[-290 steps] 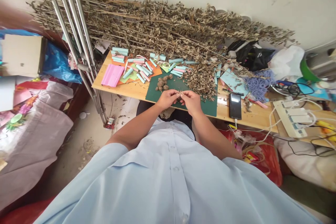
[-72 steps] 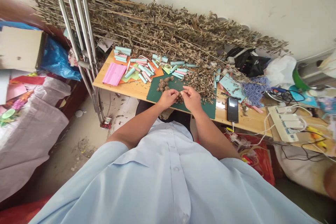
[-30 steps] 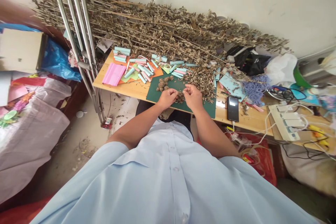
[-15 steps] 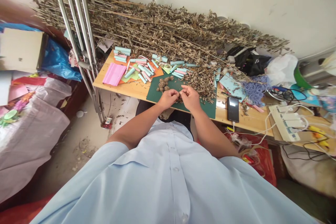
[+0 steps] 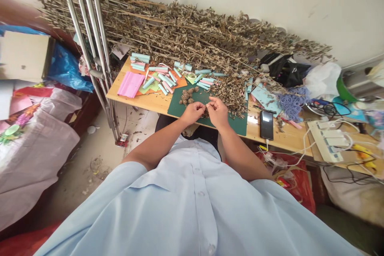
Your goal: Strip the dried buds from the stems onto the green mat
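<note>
My left hand (image 5: 193,113) and my right hand (image 5: 217,111) meet over the front of a dark green mat (image 5: 177,106), fingertips pinched close together. Whatever sits between the fingers is too small and hidden to make out. Just beyond my left hand lies a cluster of brown, crumbly dried balls (image 5: 187,96). To the right, past my right hand, a heap of dried leaves (image 5: 235,94) covers part of the mat. Small rolls of blue and pink paper (image 5: 165,80) lie behind, beside a folded pink sheet (image 5: 130,84).
Long bundles of dried stalks (image 5: 180,28) fill the back of the table. Metal crutches (image 5: 90,28) lean at the left. On the right are a phone (image 5: 266,125) with a cable, purple yarn (image 5: 291,104) and a power strip (image 5: 327,140). A red bag (image 5: 303,184) hangs below.
Both hands stay almost in the same place, fingertips still together. The right fingers have shifted very slightly. The things on the table look the same.
</note>
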The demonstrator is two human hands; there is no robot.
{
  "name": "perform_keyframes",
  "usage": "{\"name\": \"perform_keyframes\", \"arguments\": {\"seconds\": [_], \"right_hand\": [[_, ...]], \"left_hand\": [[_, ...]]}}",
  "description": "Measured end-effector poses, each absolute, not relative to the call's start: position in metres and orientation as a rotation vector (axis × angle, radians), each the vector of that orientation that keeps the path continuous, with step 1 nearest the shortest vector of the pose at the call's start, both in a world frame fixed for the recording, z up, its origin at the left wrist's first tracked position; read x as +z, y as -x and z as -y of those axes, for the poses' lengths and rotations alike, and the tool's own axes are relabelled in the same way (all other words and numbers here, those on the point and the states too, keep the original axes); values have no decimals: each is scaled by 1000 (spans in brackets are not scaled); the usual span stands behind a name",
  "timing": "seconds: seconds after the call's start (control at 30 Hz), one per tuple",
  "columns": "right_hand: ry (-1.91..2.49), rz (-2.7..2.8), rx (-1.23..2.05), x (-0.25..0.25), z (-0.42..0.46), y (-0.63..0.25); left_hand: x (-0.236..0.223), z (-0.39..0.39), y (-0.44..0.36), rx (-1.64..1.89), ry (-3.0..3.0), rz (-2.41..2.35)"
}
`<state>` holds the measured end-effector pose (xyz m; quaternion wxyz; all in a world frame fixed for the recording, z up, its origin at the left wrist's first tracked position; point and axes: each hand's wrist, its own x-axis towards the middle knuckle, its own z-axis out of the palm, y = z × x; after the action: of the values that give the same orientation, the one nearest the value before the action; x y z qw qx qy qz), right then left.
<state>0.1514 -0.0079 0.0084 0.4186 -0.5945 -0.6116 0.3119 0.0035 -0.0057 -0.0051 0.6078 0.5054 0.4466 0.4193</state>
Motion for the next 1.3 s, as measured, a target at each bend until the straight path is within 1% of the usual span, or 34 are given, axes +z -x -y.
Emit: {"name": "perform_keyframes", "arguments": {"seconds": [0.23,0.43,0.57,0.9,1.1,1.3], "right_hand": [[1486,1430,783,10,2,-152],[1504,1325,874,12,-1,-153],[1512,1316,922,11,2,-152],[1510,1278,979,19,8,-148],[1523,1202,910,20,5,-153],[1507,1270,986,18,7,-152]], "left_hand": [[-10,6,-3,961,-1245,-1050],[-10,5,-6,1009,-1069,-1010],[-10,6,-6,1019,-1065,-955],[-16,4,-5,1010,-1160,-1012],[-16,4,-6,1004,-1147,-1004],[-11,5,-5,984,-1168,-990]]}}
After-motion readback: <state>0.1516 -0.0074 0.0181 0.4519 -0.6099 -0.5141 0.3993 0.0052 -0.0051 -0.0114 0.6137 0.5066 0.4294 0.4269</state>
